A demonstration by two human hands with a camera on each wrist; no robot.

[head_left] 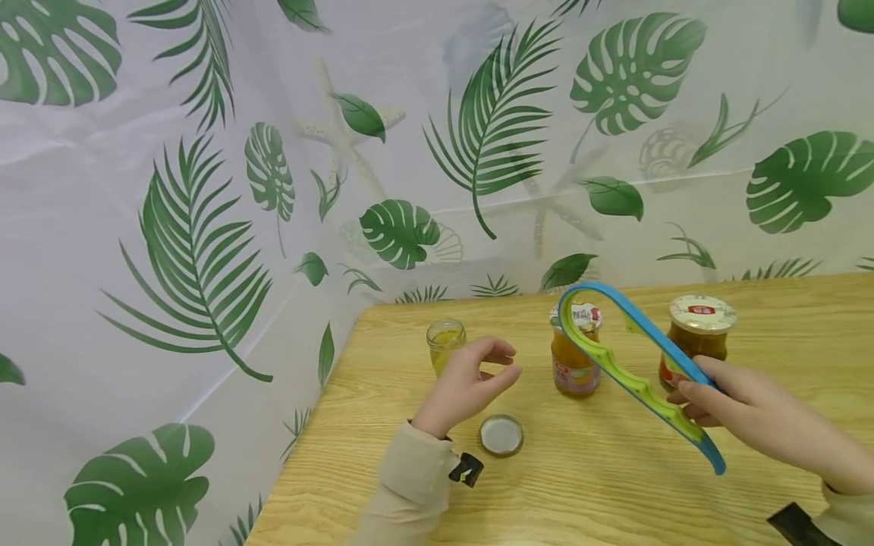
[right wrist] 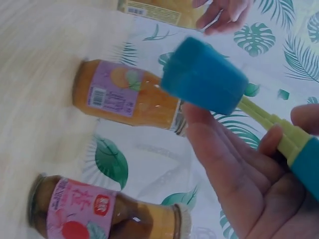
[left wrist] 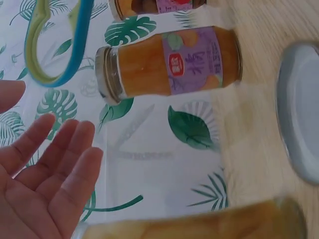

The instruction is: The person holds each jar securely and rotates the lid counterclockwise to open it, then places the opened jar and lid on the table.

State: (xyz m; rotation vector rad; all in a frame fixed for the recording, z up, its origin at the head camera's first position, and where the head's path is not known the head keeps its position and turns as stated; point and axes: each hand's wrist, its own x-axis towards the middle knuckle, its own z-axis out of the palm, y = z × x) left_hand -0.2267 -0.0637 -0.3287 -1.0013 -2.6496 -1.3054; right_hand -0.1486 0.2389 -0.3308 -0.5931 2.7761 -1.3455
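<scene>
My right hand (head_left: 758, 406) holds a blue and green jar opener (head_left: 654, 332) by its blue upper arm, near the end. The opener's loop passes in front of an orange-filled jar (head_left: 575, 362) with its lid on. My left hand (head_left: 470, 383) is raised beside a lidless glass jar (head_left: 444, 340) with yellowish contents. In the left wrist view, the left hand's fingers (left wrist: 84, 164) are spread loosely with nothing in them. A round metal lid (head_left: 501, 436) lies on the table below that hand.
Behind the opener, a darker jar (head_left: 706, 343) with a pale lid stands at the right. The wooden table (head_left: 580, 485) meets a leaf-patterned sheet (head_left: 519, 250) at its back and left edges.
</scene>
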